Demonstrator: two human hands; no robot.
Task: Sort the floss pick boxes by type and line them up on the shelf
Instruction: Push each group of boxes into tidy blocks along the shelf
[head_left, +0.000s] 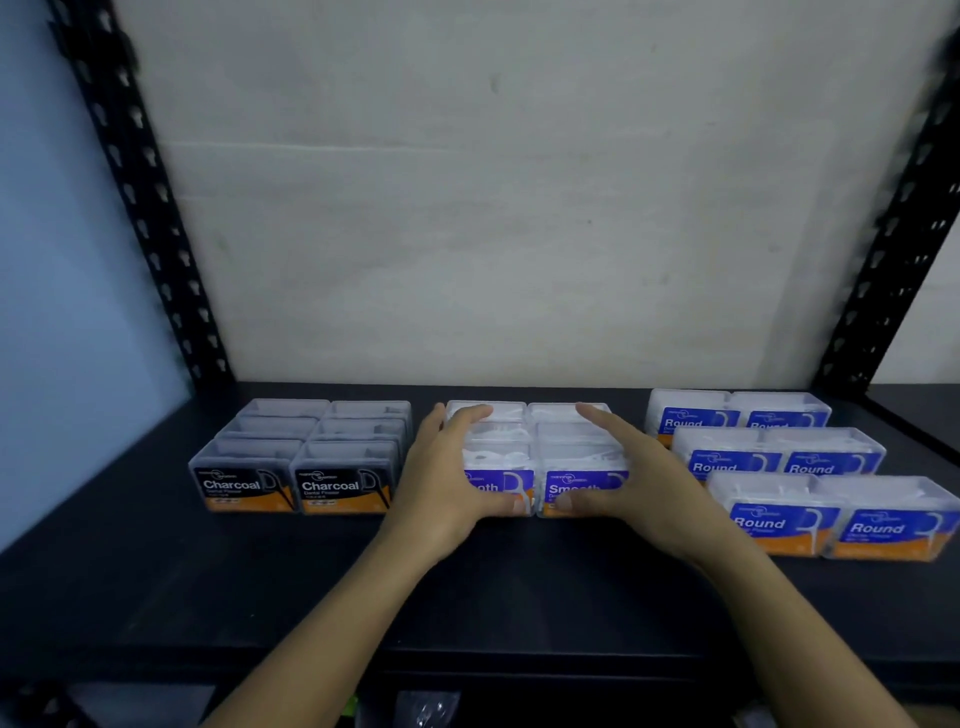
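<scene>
Flanking the Smooth boxes (574, 449), the person's two hands press in on this middle group from either side. The left hand (449, 478) lies against the group's left side with straight fingers reaching toward its back row, and its thumb crosses the front of the front-left box. The right hand (641, 486) mirrors it on the group's right side, fingers extended over the top edge toward the back and thumb laid across the orange strip of the front-right box. Neither hand is curled round a box; both are flat and pressing. The Smooth boxes sit on the dark shelf (519, 592) as a tight block, two across and three deep, with purple-blue labels facing forward. To the left of them, with a narrow gap between, stand the Charcoal boxes (306, 452), also two across and three deep, with black labels. To the right of them stand the Round boxes (779, 457), three rows of two with blue labels; the rows are loosely spaced, and each row nearer the front sits further right. Behind the Smooth boxes rises a pale wall (493, 208), and black perforated posts (140, 208) stand at the shelf's back corners.
</scene>
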